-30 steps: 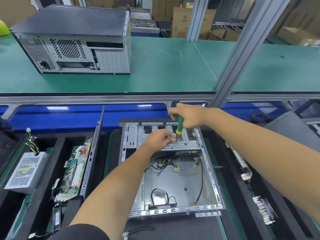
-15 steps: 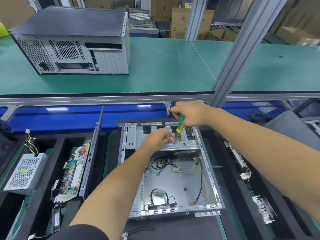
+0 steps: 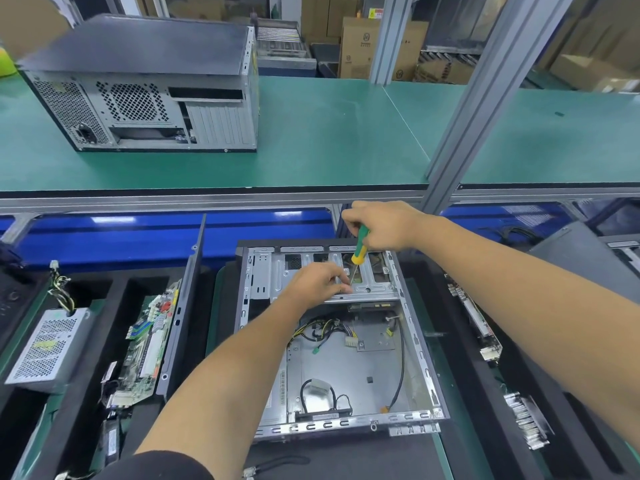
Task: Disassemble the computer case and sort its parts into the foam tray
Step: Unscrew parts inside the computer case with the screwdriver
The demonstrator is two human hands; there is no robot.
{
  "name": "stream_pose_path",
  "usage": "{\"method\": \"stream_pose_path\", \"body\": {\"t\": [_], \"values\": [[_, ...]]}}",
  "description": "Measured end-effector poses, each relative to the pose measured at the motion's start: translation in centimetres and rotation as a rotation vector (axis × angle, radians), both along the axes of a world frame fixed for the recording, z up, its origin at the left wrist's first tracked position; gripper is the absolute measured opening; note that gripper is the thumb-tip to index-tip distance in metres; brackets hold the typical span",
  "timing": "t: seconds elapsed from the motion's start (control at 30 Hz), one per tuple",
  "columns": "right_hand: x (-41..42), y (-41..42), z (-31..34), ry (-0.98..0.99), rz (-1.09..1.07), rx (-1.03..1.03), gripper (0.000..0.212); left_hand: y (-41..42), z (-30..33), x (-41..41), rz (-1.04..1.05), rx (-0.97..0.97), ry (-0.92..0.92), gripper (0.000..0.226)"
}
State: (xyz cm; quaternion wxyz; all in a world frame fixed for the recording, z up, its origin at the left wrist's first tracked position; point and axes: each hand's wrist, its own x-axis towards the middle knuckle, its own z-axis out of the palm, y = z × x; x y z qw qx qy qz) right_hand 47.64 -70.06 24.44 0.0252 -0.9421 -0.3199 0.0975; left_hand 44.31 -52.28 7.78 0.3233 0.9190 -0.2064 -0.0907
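The open computer case [image 3: 420,355] lies flat in front of me, with loose cables inside. My right hand [image 3: 381,225] grips a green and yellow screwdriver [image 3: 359,249], tip down on the silver drive cage [image 3: 263,278] at the case's far end. My left hand [image 3: 317,282] rests on the cage with its fingertips pinched right at the screwdriver tip; what they pinch is too small to see. The black foam tray [image 3: 117,282] on the left holds a power supply [image 3: 48,344], a motherboard [image 3: 149,344] and a side panel [image 3: 183,306] standing on edge.
A second, closed computer case [image 3: 145,88] stands on the green upper shelf [image 3: 329,133]. A slanted aluminium post [image 3: 485,98] rises behind my right hand. More foam slots on the right hold circuit cards [image 3: 474,317] and a finned metal part [image 3: 526,420]. Cardboard boxes fill the background.
My right hand has lifted the screwdriver handle slightly and tilted it, while the tip stays at the drive cage. The left hand has kept its place by the tip.
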Motion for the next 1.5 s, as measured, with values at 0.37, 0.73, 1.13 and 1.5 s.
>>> {"method": "stream_pose_path", "body": {"t": [0.37, 0.73, 1.13, 1.5], "values": [[-0.2, -2.0, 1.0, -0.022, -0.066, -0.04, 0.022, 0.0, 1.6, -0.9, 0.197, -0.19, 0.148, 0.022], [-0.3, -5.3, 0.9, 0.036, -0.144, -0.067, 0.024, -5.1, 3.5, -0.7, 0.151, -0.373, 0.349, 0.025], [0.4, -6.8, -0.5, 0.082, -0.18, -0.033, 0.023, -9.5, 1.9, -0.6, 0.129, -0.246, 0.187, 0.019], [0.9, -7.1, -0.7, 0.149, -0.244, -0.015, 0.019, -9.6, 1.5, -0.8, 0.1, -0.14, 0.113, 0.021]]}}
